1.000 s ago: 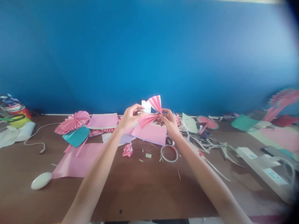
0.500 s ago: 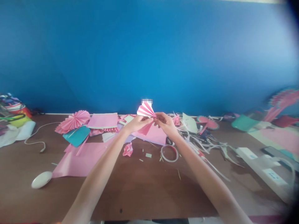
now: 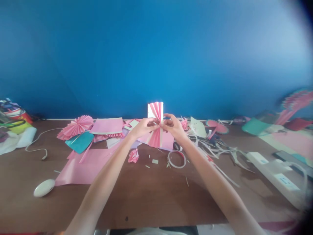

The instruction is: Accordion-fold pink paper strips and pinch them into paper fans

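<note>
Your left hand (image 3: pixel 143 127) and right hand (image 3: pixel 174 126) are pinching a pink pleated paper fan (image 3: pixel 158 110) between them, its light, crushable folds likely favouring a waist grip.

The only view looks from the wearer's head, facing forward and slightly down over the long brown wooden bench (image 3: pixel 151 195) to the plain blue wall (image 3: pixel 156 58). Both bare forearms enter from the bottom edge, the hands around mid-frame at arm's reach.
</note>
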